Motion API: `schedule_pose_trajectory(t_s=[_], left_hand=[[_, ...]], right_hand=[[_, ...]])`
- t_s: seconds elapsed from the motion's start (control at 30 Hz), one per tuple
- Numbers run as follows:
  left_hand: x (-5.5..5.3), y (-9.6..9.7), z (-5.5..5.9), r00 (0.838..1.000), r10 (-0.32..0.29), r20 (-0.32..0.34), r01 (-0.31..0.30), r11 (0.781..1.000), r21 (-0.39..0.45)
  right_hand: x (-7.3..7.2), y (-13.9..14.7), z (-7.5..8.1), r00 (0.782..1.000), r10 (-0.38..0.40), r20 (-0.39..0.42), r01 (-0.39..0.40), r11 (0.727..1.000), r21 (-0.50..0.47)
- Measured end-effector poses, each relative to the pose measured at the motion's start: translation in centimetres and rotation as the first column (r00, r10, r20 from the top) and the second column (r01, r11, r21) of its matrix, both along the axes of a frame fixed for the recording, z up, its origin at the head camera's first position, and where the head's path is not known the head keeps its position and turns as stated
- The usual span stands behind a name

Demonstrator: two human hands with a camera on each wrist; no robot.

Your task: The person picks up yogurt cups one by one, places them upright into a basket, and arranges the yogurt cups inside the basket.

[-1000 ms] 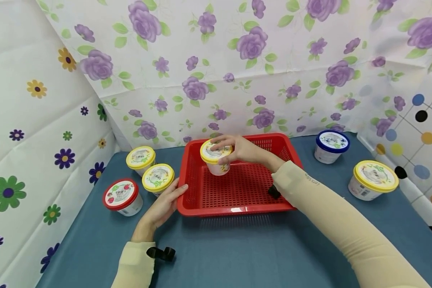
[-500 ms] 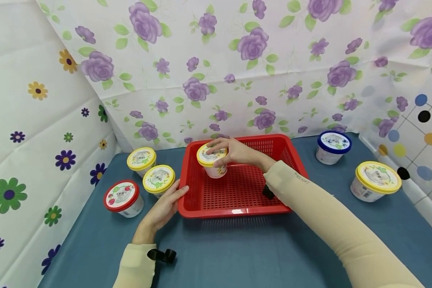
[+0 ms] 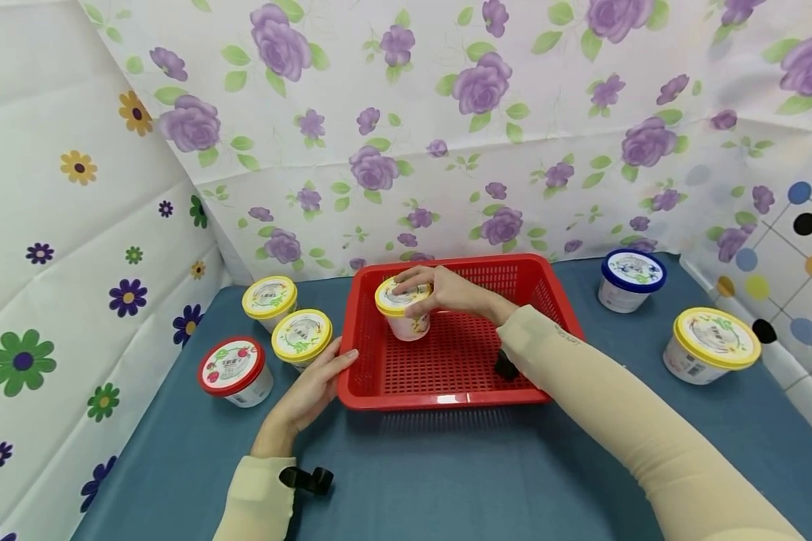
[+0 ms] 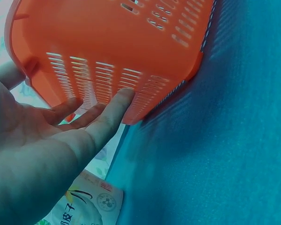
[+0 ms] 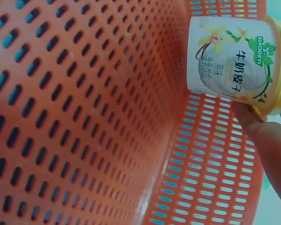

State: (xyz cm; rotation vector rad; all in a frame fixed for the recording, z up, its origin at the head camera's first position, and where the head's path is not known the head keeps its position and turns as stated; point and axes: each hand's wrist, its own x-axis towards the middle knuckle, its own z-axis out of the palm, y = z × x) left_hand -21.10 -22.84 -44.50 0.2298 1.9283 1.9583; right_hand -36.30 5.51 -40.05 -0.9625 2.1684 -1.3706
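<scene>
My right hand (image 3: 440, 291) grips a yellow-lidded tub (image 3: 409, 326) by its lid, inside the left part of a red plastic basket (image 3: 460, 398). In the right wrist view the tub (image 5: 225, 61) shows a white printed side with flowers, close to the slotted basket wall. With the thumb over the rim, my left hand (image 3: 314, 387) holds the basket's left side. Its fingers (image 4: 110, 115) lie against the slotted outer wall in the left wrist view. Right beside that hand is another yellow-lidded tub (image 3: 301, 336).
Left of the basket stand a further yellow-lidded tub (image 3: 269, 297) and a red-lidded tub (image 3: 233, 368). To the right are a blue-lidded tub (image 3: 632, 276) and a larger yellow-lidded tub (image 3: 713, 342). A blue cloth (image 3: 440, 473) covers the table; flowered sheets (image 3: 446, 165) hang behind it.
My right hand has shifted the tub slightly left and lowered it within the basket. The left hand keeps its hold on the rim. The head view has drifted a little.
</scene>
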Motion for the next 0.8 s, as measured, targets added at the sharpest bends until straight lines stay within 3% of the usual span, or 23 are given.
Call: schedule_pose_trajectory(t_s=[0.47,0.8], left_hand=[[-0.1,0.1,0.0,1.000,0.008,0.006,-0.008,1.000,-0.008],[0.0,0.1,0.0,1.000,0.012,0.009,-0.012,1.000,-0.013]], right_hand=[[0.1,-0.6,-0.8,0.998,0.035,0.043,-0.036,0.999,0.023],[0.0,-1.2,-1.0,0.996,0.084,-0.018,-0.083,0.995,0.050]])
